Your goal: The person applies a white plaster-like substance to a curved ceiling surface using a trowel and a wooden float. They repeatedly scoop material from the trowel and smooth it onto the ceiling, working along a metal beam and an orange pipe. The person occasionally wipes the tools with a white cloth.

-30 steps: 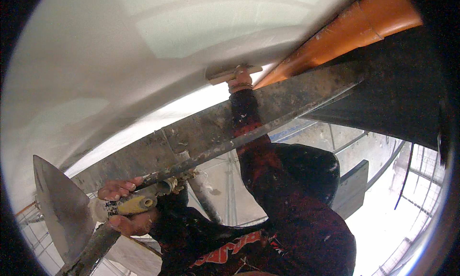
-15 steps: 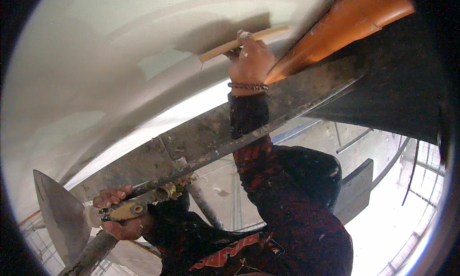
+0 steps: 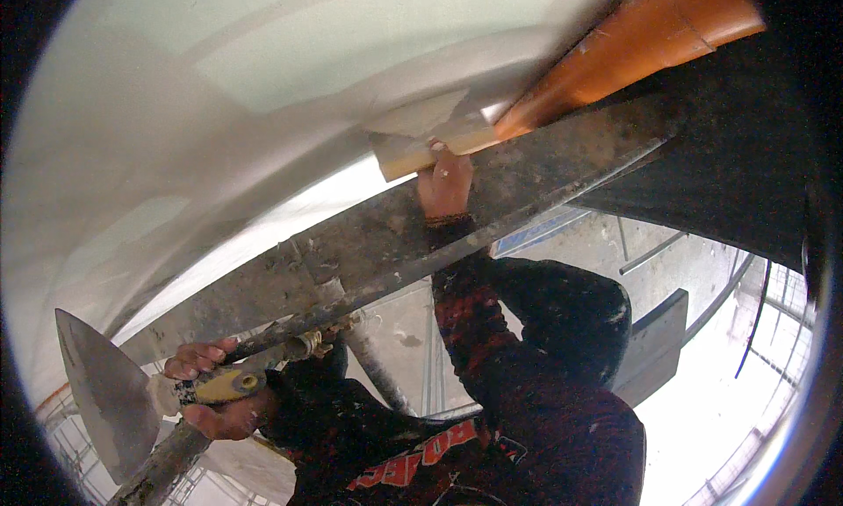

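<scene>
My left hand [image 3: 224, 401] grips a trowel by its yellow handle [image 3: 230, 385] beside a dirty metal tube [image 3: 263, 337]; its broad pointed blade [image 3: 101, 392] sticks out to the left. Up ahead, my right hand [image 3: 445, 181] is closed on a flat finishing tool with a tan wooden edge [image 3: 399, 159], held at the lower part of the curved pale plaster surface [image 3: 263, 67], just above a stained plank [image 3: 571, 163]. Whether the tool touches the plaster I cannot tell.
An orange pipe [image 3: 632, 40] runs from the upper right toward my right hand. A dark board or sheet [image 3: 720, 190] is at the right, with a grey panel [image 3: 650, 348] and mesh scaffolding [image 3: 773, 348] below it. A diagonal pole [image 3: 378, 374] stands behind my arms.
My right hand and its tool rose along the plaster half a second ago and have since come back down toward the plank. My left hand with the trowel has stayed nearly in place.
</scene>
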Tool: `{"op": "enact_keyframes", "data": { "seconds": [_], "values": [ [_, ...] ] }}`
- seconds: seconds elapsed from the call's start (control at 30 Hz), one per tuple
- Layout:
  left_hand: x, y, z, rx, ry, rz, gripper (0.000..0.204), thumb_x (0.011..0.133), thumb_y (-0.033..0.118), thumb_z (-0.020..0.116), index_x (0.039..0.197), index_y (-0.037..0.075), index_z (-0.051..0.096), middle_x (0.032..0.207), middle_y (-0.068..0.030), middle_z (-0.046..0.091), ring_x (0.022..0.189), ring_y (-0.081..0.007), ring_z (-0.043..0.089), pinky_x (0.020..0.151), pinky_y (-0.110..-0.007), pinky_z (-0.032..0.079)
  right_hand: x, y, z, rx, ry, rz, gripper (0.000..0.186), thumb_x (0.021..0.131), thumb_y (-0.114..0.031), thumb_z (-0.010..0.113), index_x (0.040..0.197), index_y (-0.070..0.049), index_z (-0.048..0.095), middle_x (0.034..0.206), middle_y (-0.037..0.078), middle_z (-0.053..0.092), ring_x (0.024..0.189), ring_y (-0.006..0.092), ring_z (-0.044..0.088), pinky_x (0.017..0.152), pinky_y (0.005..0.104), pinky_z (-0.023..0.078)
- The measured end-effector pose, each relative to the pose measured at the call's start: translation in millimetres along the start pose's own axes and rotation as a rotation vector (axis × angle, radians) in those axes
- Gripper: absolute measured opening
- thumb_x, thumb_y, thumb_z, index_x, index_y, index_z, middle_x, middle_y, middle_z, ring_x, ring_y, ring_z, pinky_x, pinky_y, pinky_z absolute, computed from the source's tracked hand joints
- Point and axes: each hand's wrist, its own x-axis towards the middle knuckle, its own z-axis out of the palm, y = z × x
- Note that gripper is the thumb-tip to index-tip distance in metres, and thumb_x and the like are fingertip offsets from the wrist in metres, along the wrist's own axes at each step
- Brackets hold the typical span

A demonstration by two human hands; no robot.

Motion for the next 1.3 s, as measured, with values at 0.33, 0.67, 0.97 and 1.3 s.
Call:
{"op": "enact_keyframes", "data": {
  "seconds": [0.33,0.67,0.97,1.3],
  "values": [
    [-5.8,-0.3,-11.5,-0.097,0.018,-0.153,0.046,0.077,0.04,0.061,0.091,0.002,0.04,0.08,-0.0114,0.044,0.075,-0.0223,0.052,0.072,-0.041,0.051,-2.8,48.0,24.3,-0.28,-0.098,-0.507,0.03,0.061,-0.019,0.071,0.082,-0.001,0.061,0.076,0.016,0.061,0.071,0.0336,0.061,0.064,0.0396,0.05],
    [-8.8,-2.7,-0.2,-0.06,0.006,-0.081,0.05,0.078,0.045,0.06,0.092,0.001,0.039,0.081,-0.0117,0.043,0.076,-0.0249,0.053,0.07,-0.043,0.052,30.0,87.3,119.1,-0.994,-0.635,-0.201,0.04,0.068,-0.038,0.069,0.094,-0.009,0.062,0.083,0.012,0.064,0.076,0.0278,0.064,0.068,0.0401,0.052],
    [-8.6,-0.9,-13.9,-0.091,-0.05,-0.072,0.052,0.077,0.046,0.061,0.093,0.001,0.04,0.08,-0.0115,0.043,0.075,-0.0245,0.053,0.072,-0.044,0.054,33.0,46.5,134.7,-0.919,-0.682,-0.233,0.036,0.073,-0.037,0.064,0.094,-0.009,0.062,0.086,0.012,0.063,0.08,0.0288,0.062,0.071,0.0404,0.051],
    [1.1,-3.1,-19.2,-0.069,-0.059,-0.197,0.051,0.078,0.048,0.059,0.092,0.003,0.041,0.081,-0.0096,0.044,0.077,-0.0224,0.052,0.073,-0.042,0.052,36.5,26.6,87.0,-0.59,-0.33,-0.23,0.032,0.081,-0.037,0.058,0.095,-0.008,0.06,0.09,0.011,0.061,0.084,0.0287,0.06,0.072,0.0414,0.051]
  ]
}}
